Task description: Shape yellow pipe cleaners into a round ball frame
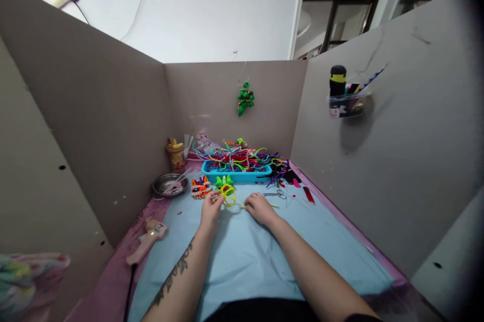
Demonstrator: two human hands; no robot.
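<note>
My left hand (212, 205) pinches a yellow pipe-cleaner ring (228, 195), held upright with strands crossing inside it. To its right, my right hand (258, 206) rests palm down on the blue cloth. Its curled fingers are closed over a pale yellow pipe cleaner (275, 205), whose ends show on both sides of the hand. Behind the ring sits a green pipe-cleaner figure (224, 182). Left of that figure is an orange, white and blue one (200, 187). Scissors (279, 194) lie just beyond my right hand.
A blue tray (236, 177) heaped with colourful pipe cleaners (242, 156) stands at the back. A metal bowl (170, 185) and a pink hot-glue gun (148, 244) with a cord are on the left. Grey panels enclose the table; a small bin (346, 106) hangs on the right one.
</note>
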